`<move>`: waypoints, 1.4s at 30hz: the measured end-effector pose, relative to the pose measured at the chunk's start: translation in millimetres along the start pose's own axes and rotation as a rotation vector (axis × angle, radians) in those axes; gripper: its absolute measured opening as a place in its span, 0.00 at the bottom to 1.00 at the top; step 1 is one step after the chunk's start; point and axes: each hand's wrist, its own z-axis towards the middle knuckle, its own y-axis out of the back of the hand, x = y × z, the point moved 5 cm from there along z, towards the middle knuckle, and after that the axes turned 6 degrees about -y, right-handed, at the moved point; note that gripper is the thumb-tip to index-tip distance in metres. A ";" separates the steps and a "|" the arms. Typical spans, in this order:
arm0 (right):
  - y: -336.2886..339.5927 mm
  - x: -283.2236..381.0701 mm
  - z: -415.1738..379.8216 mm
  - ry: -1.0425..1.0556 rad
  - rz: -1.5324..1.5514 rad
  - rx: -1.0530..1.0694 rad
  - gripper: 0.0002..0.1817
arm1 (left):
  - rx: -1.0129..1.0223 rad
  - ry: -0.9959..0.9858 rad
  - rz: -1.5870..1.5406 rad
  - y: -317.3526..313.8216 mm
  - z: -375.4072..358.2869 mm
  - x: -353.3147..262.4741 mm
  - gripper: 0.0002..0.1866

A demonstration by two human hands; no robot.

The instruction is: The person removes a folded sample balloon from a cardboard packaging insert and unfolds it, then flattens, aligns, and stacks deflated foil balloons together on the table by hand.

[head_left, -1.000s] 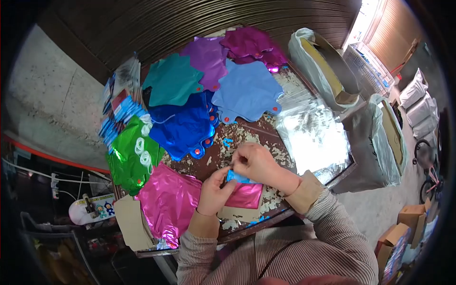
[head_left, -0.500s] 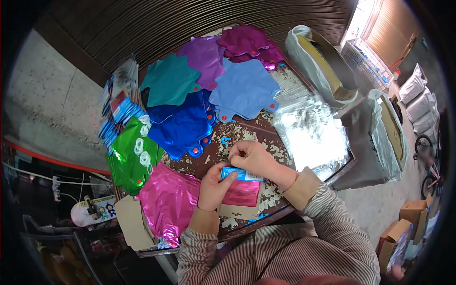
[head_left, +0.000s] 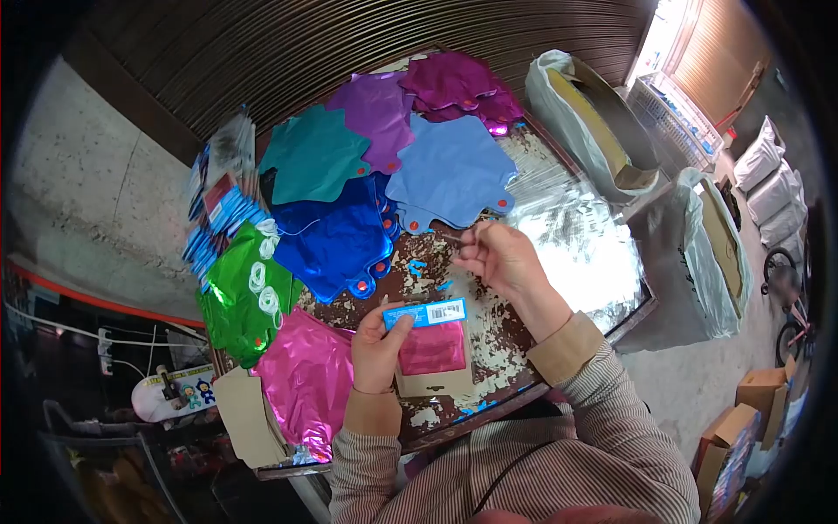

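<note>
My left hand (head_left: pixel 377 351) grips a flat package (head_left: pixel 434 349) by its blue printed flap, thumb on top. The package has a barcode on the flap, a folded pink foil piece in the middle and a tan card end with a hang hole. My right hand (head_left: pixel 504 260) is raised over the table to the upper right of the package. Its thumb and forefinger are pinched together, and a thin dark sliver seems to stick out from them, too small to name. Small blue scraps (head_left: pixel 417 267) lie on the worn table (head_left: pixel 489 349) between the hands.
Foil balloons lie around: shiny pink (head_left: pixel 305 375), green (head_left: pixel 240 297) with white string coils (head_left: pixel 257 277), dark blue (head_left: pixel 336 244), light blue (head_left: pixel 449 170), teal (head_left: pixel 314 153), purple (head_left: pixel 375 113), magenta (head_left: pixel 454 83). Clear bags (head_left: pixel 576 244) cover the right. Blue-topped packages (head_left: pixel 229 210) stack left.
My right hand has lifted off the package, moving up and to the right with pinched fingers. The package, still in my left hand, has shifted slightly left and its flap shows more fully.
</note>
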 end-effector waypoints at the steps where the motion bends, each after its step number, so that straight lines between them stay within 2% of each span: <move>1: -0.4 4.0 0.3 -0.015 0.068 -0.022 0.05 | -0.037 -0.006 0.003 3.1 -0.4 -0.8 0.15; 3: 16.5 9.7 16.9 0.104 0.172 0.151 0.04 | -0.056 0.000 0.010 7.8 0.4 -1.1 0.15; 7: 25.1 39.8 13.5 0.258 0.274 0.068 0.03 | -0.097 0.015 0.012 13.6 2.9 3.1 0.15; 11: 22.0 43.1 -5.1 0.198 -0.039 -0.095 0.03 | -0.100 -0.025 -0.020 15.4 3.6 1.1 0.15; 13: 15.3 25.6 -8.8 -0.017 -0.290 -0.097 0.07 | -0.098 -0.033 -0.055 16.0 5.4 2.9 0.15; 14: 17.3 15.3 -7.4 -0.015 -0.290 -0.093 0.07 | -0.097 -0.035 -0.089 16.8 6.1 4.1 0.15; 16: 7.2 -8.5 -1.9 0.153 -0.943 0.205 0.12 | -0.097 -0.038 -0.157 18.1 6.2 4.2 0.15; 17: 6.1 -9.7 -4.6 0.154 -0.944 0.210 0.12 | -0.100 -0.042 -0.157 18.4 5.5 2.8 0.15; 21: -1.8 -25.7 -14.4 -0.130 -1.074 0.389 0.12 | -0.088 -0.027 -0.214 16.2 5.2 -2.6 0.14; 27: 9.1 -39.2 -3.2 -0.236 -0.965 0.361 0.10 | -0.055 -0.063 -0.174 15.4 5.9 -4.4 0.12; 32: 1.0 -41.0 -5.3 -0.096 -0.975 0.458 0.13 | -0.048 -0.034 -0.200 18.9 7.3 1.3 0.12; 36: -9.8 -36.6 -18.7 -0.265 -0.859 0.451 0.15 | 0.014 -0.031 -0.169 19.7 6.9 1.4 0.12; 42: -12.8 -36.7 -19.6 -0.231 -0.810 0.518 0.16 | 0.048 -0.030 -0.164 18.8 5.5 -3.7 0.12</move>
